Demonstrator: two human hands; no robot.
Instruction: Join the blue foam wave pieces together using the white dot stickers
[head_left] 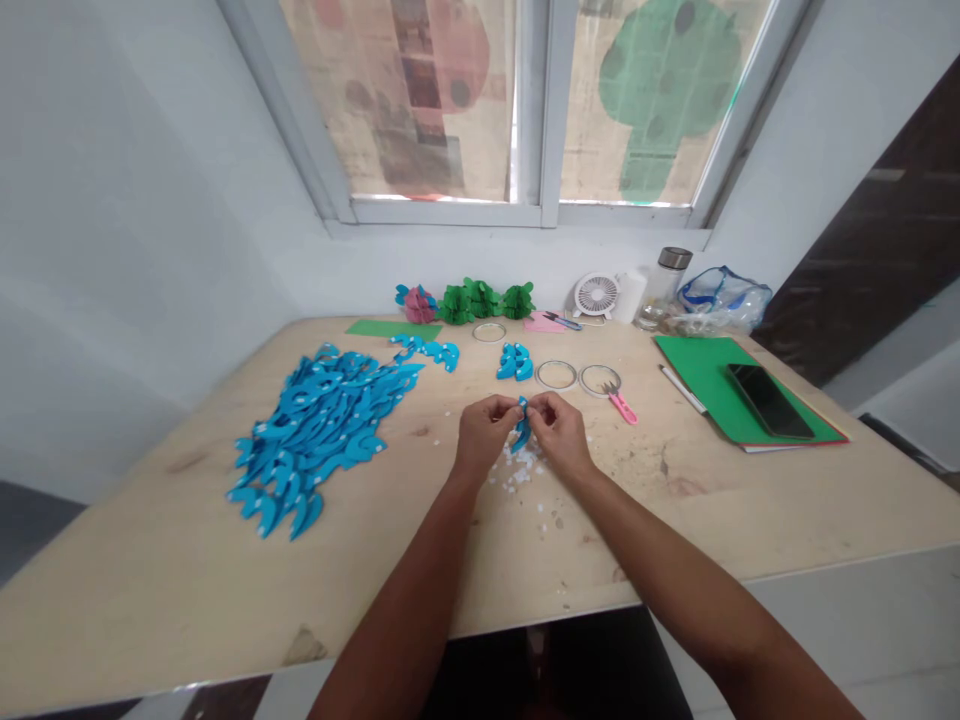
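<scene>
Between my two hands, over the middle of the table, is a small curved blue cutout (521, 436). My left hand (484, 430) pinches it from one side. From the other side my right hand (559, 428) also has its fingertips closed on it; the exact grip is partly hidden by the fingers. Small white scraps (521, 470) lie on the wood just below the hands. Beyond them rest a few matching blue pieces (515, 362). A large heap of blue cutouts with white dots (322, 410) spreads to the left, and a smaller group (426, 350) lies behind it.
Rolls of tape (556, 388) and pink-handled snips (621, 404) lie right of centre. At right, a phone (769, 400) rests on a green folder (705, 360) beside a pen (682, 389). Along the wall stand green paper ornaments (480, 298), a small fan (596, 294) and a bottle (666, 280).
</scene>
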